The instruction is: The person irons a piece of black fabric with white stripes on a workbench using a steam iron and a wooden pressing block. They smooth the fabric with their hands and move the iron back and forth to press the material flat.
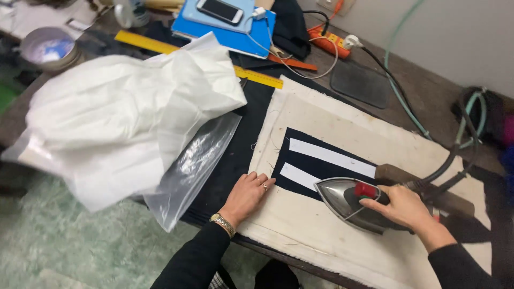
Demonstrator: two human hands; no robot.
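Left hand lies flat, fingers together and extended, palm down on the cream pressing cloth, fingertips touching the near-left edge of the black fabric piece. It holds nothing. Gold wristwatch and a ring show; black sleeve runs down toward 6 o'clock.

Right hand is closed around the handle of the steam iron, fingers wrapped over the top near a red knob. Iron's pointed metal nose aims toward 9 o'clock and sits on the black fabric piece, touching the nearer of two white strips. The second, longer white strip lies just beyond it, roughly parallel, both angled from 10 toward 4 o'clock.

Dark hose and cable run from the iron's rear off toward 2 o'clock.

At 9 to 10 o'clock of the left hand: a clear plastic bag hanging over the table edge, and behind it a large crumpled white fabric heap.

Farther, at 12 o'clock: yellow ruler partly under the white heap, blue folder with a phone on top, charging cable attached. Orange power strip at 1 o'clock, a dark flat pad near it. Round metal tin at far 10 o'clock.
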